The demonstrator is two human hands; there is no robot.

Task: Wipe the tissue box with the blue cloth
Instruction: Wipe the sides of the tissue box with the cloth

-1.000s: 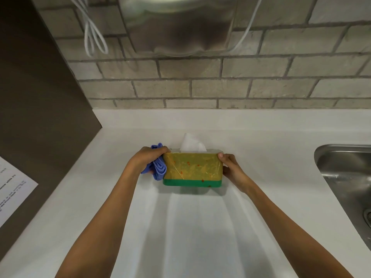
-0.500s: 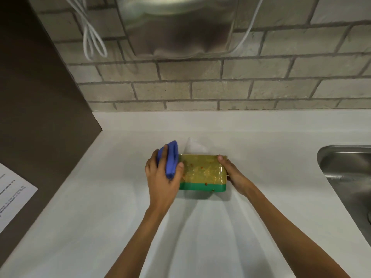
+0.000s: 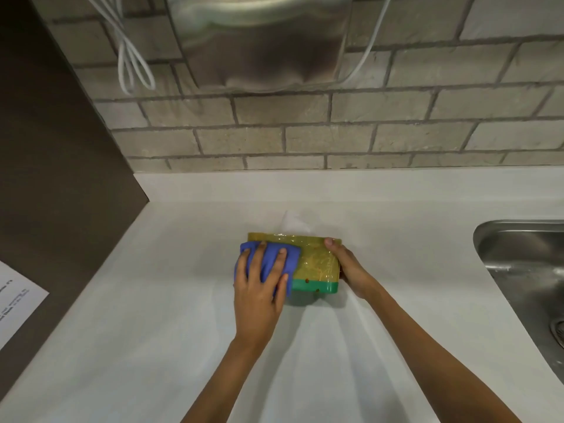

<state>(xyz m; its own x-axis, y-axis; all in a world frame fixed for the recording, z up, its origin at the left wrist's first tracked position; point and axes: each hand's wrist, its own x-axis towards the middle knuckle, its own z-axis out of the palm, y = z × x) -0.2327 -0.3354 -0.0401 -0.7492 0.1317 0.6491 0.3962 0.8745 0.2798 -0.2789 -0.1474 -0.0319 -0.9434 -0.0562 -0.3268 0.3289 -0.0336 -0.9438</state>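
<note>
The tissue box [image 3: 317, 264] is yellow with a green base band and small red flecks, standing on the white counter with a white tissue [image 3: 294, 221] sticking up behind it. My left hand [image 3: 259, 288] lies flat, fingers spread, pressing the blue cloth [image 3: 268, 257] against the left part of the box's front face. The cloth hides the box's left end. My right hand [image 3: 349, 267] grips the box's right end, thumb at its top corner.
A steel sink [image 3: 525, 270] lies at the right edge of the white counter [image 3: 152, 300]. A brick wall with a metal hand dryer [image 3: 259, 41] and white cables [image 3: 131, 62] rises behind. A dark panel with a paper notice [image 3: 15, 300] stands at the left.
My left hand has come round from the box's left end onto its front face, and the bunched cloth is now spread flat under my fingers. The right hand stays on the right end.
</note>
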